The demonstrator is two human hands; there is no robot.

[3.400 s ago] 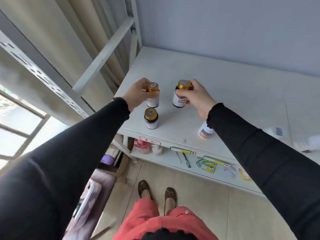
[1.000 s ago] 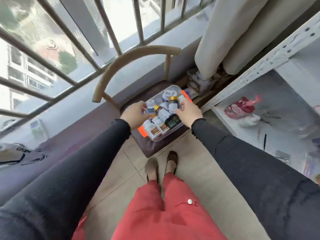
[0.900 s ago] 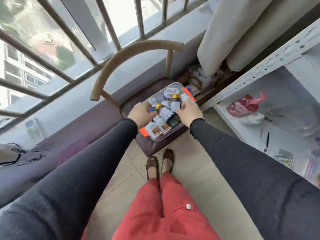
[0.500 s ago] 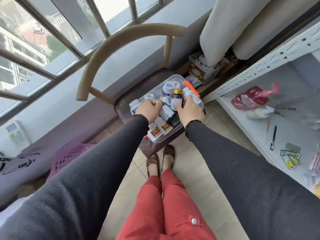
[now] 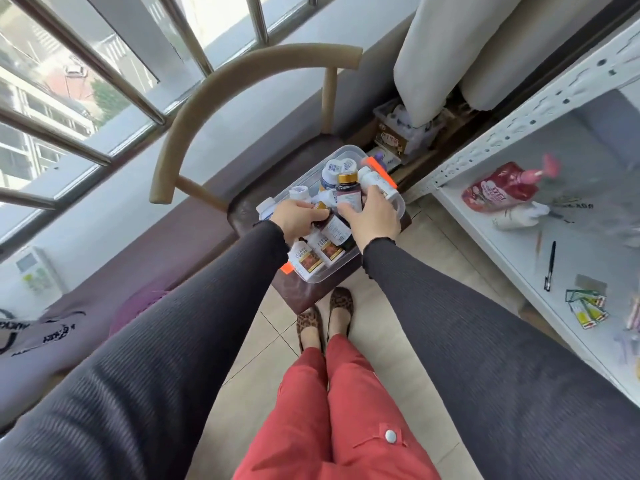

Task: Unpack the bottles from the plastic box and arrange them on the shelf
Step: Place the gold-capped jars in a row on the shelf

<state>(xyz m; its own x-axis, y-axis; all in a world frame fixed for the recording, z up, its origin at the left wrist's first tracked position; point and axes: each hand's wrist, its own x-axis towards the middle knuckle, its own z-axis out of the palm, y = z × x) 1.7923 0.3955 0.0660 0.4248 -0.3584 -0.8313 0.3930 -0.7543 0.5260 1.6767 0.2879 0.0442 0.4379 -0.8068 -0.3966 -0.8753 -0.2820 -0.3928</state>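
Head view: plastic box (image 5: 398,206) sits on chair seat (image 5: 242,211), packed w/ bottles. My left hand (image 5: 294,220) curls its grip round a lying dark bottle (image 5: 334,228); my right hand (image 5: 372,220) clasps an upright gold-capped bottle (image 5: 348,194), though fingertips are hidden, so prob. closed. Advice: lift each straight up, clear of neighbours, before turning toward shelf (image 5: 519,244).

We see the plastic box (image 5: 398,206) packed tight with bottles (image 5: 348,194), open from above; chair back (image 5: 221,95) blocks the far side, shelf post (image 5: 512,123) crowds the right.
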